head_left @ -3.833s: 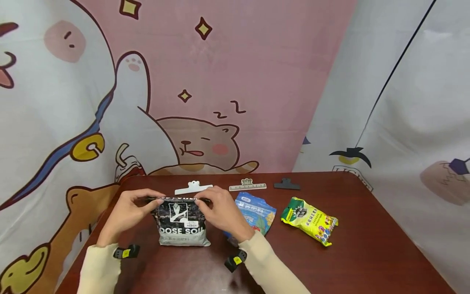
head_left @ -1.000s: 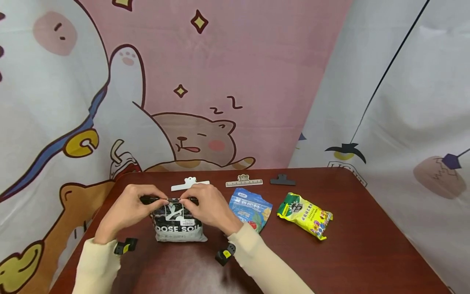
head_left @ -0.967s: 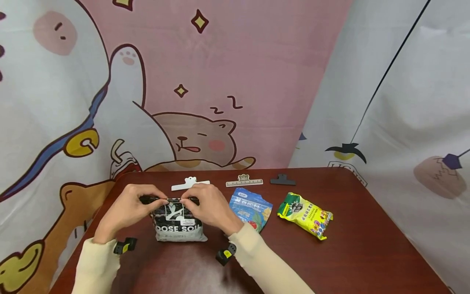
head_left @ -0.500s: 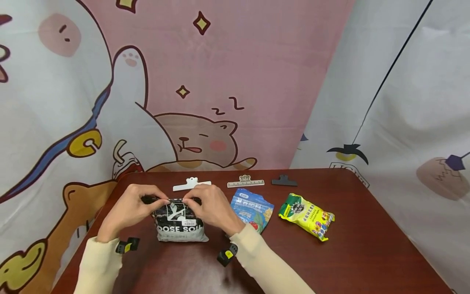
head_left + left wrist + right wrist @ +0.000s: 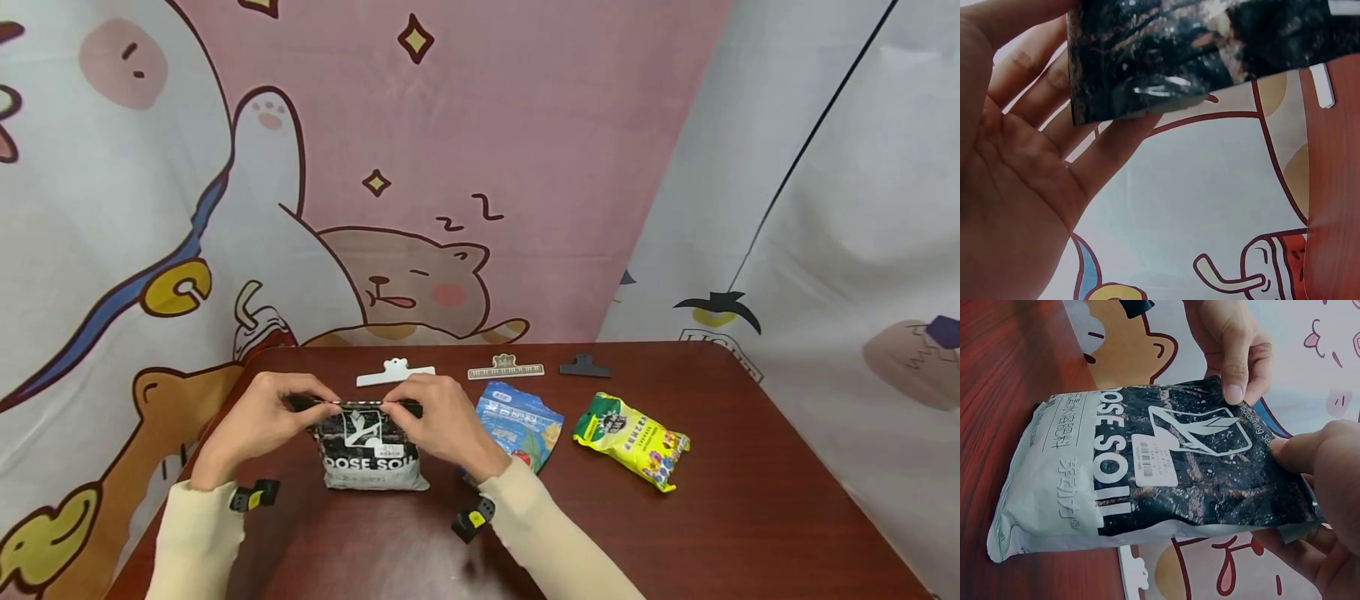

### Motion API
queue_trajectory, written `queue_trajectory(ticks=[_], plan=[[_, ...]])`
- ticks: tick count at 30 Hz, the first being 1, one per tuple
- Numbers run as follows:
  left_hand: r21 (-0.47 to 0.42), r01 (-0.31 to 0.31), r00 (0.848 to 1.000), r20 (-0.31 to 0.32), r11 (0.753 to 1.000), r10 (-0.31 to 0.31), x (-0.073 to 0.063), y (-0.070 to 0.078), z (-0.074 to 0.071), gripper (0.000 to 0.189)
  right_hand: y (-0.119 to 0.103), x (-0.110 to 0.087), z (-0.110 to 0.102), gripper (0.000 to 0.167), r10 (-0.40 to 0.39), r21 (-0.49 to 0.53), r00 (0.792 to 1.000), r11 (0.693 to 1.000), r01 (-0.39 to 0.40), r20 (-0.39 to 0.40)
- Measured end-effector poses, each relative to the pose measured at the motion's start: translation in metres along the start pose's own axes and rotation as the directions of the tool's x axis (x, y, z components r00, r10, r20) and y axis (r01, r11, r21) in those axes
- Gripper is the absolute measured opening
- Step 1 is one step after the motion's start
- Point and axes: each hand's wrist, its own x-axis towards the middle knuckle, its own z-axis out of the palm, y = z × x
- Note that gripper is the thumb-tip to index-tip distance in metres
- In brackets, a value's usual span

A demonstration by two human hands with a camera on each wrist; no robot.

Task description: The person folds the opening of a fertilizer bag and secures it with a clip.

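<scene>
A black and pale grey bag of soil (image 5: 373, 477), printed "OOSE SOIL" where it shows, stands upright on the table in front of me. My left hand (image 5: 264, 421) pinches its top edge near the left corner, thumb on the near face. On the right, my right hand (image 5: 448, 423) holds the same edge between thumb and fingers. The right wrist view shows the bag's printed front (image 5: 1204, 481) with a white barcode sticker, and both thumbs pressing at the top. Seen by the left wrist camera, the dark top corner (image 5: 1141, 81) lies against the left fingers.
A blue pouch (image 5: 517, 425) lies partly behind my right forearm, and a yellow and green bag (image 5: 636, 442) lies farther right. Along the table's back edge are a white clip (image 5: 395, 373), a piano-key patterned clip (image 5: 506, 369) and a black clip (image 5: 584, 367).
Since the oldest frame the bag's top has come down, hiding the lettering along it, and my hands have drawn closer together. In the last second both hands have kept their hold.
</scene>
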Motion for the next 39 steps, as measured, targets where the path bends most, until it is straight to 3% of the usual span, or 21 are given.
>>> queue_trajectory(ticks=[9, 25, 35, 39], plan=[[-0.01, -0.068, 0.995, -0.072, 0.998, 0.067, 0.0, -0.002, 0.003, 0.017, 0.004, 0.001, 0.003, 0.012, -0.019, -0.003, 0.999, 1.0, 0.019, -0.026], [-0.013, 0.036, 0.999, -0.039, 0.999, -0.037, -0.003, -0.007, -0.003, 0.007, 0.005, -0.001, -0.013, 0.01, 0.029, 0.009, 0.999, 1.0, -0.029, 0.037], [0.015, -0.021, 0.997, -0.078, 1.0, 0.022, -0.003, -0.006, -0.004, 0.013, 0.006, -0.003, -0.011, 0.011, 0.023, 0.021, 1.0, 1.0, -0.023, 0.008], [0.011, -0.001, 0.998, -0.064, 1.0, 0.001, -0.004, -0.006, -0.005, 0.012, 0.006, -0.003, -0.012, 0.01, 0.042, 0.029, 0.999, 0.999, -0.043, 0.018]])
